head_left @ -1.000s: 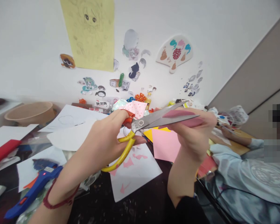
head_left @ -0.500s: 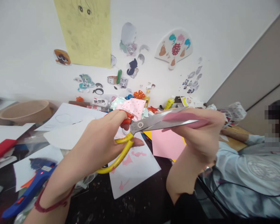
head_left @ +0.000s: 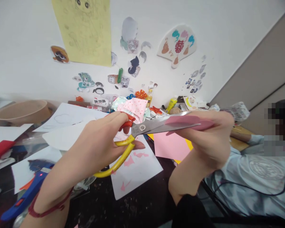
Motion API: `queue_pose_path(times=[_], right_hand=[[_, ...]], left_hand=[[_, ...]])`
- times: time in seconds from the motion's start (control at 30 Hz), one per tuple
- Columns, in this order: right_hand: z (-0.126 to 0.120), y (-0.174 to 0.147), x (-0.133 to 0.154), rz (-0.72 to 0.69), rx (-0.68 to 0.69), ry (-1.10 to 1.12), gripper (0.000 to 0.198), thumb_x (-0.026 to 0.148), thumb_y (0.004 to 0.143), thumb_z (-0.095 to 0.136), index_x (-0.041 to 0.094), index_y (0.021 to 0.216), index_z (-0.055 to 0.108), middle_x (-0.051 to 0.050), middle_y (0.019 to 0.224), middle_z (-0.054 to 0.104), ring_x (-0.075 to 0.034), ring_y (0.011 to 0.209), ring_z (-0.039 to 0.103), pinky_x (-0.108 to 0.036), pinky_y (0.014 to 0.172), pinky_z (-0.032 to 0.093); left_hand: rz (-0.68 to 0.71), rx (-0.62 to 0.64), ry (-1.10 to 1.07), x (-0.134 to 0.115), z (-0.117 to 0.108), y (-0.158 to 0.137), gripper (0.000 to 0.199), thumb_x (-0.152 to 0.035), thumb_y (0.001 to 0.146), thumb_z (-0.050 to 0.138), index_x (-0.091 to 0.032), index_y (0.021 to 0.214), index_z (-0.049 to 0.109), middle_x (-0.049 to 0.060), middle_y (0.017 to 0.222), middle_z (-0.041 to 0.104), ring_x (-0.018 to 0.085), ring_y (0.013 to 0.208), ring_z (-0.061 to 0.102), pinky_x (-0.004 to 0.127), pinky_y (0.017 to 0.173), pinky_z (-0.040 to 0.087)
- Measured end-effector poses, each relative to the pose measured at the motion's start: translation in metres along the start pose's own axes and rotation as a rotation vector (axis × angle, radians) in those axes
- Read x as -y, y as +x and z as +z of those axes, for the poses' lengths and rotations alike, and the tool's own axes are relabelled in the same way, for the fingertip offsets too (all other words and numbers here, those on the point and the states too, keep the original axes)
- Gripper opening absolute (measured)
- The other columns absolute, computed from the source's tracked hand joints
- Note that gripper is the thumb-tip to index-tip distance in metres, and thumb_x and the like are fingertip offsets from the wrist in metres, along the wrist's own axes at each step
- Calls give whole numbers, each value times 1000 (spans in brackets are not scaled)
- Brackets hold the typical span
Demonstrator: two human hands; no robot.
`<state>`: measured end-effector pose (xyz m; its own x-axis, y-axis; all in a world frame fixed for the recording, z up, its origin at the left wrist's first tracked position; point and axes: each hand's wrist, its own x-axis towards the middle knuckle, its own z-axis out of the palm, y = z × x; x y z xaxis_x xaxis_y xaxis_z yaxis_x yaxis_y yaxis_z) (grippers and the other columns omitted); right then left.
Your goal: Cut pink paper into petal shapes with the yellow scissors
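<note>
Above cluttered craft table (head_left: pixel 142 205), left hand (head_left: pixel 97 148) clenches yellow-handled scissors (head_left: pixel 142 129); right hand (head_left: pixel 204 139) pinches pink paper piece (head_left: pixel 187 122) between nearly closed blades for cutting.

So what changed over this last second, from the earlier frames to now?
The scissors closed: blades that gaped a second ago now lie nearly shut over the pink paper. The view tipped slightly, so the wall stickers sit higher in frame. No change of hold: the left hand keeps the yellow handles, the right hand keeps the paper. The glue gun and the co-worker stay put.
</note>
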<state>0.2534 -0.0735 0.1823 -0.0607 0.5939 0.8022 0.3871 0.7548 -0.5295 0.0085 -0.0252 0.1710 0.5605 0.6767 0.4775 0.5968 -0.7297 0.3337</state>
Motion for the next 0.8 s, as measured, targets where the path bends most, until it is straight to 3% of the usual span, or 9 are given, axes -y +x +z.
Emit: queue_pose_path(times=[0.27,0.4,0.5,0.67,0.8], right_hand=[[4,-1,-2,32,-44,17,24,16,74,82,33,91,82,4,82,81,-20,65,75,-35,62,67],[6,0,-3,35,-42,51,26,14,72,82,33,89,82,4,83,81,-19,66,75,-34,63,67],[9,3,-3,-1,-80,110,27,12,70,83,32,88,82,5,80,80,-17,62,73,-31,59,64],[12,7,-4,-46,-73,124,21,11,72,80,32,78,82,5,70,77,-17,61,71,-29,54,60],[12,8,-4,-43,-89,121,17,16,71,83,30,80,82,3,74,78,-17,63,71,-32,61,63]], left_hand=[[12,-62,-91,2,4,1,44,-60,80,68,-23,76,44,0,69,52,15,55,42,30,52,31],[-6,-41,-76,5,7,3,32,-46,79,68,-24,89,47,3,85,60,20,67,52,32,57,36],[8,-39,-49,5,9,5,36,-40,75,68,-24,97,44,6,98,60,26,81,57,36,63,40],[0,-19,-30,3,10,6,40,-42,75,68,-23,99,43,6,99,57,27,85,55,38,67,41],[3,-28,-26,4,9,6,39,-45,76,67,-23,97,42,6,99,57,26,85,54,38,68,40]])
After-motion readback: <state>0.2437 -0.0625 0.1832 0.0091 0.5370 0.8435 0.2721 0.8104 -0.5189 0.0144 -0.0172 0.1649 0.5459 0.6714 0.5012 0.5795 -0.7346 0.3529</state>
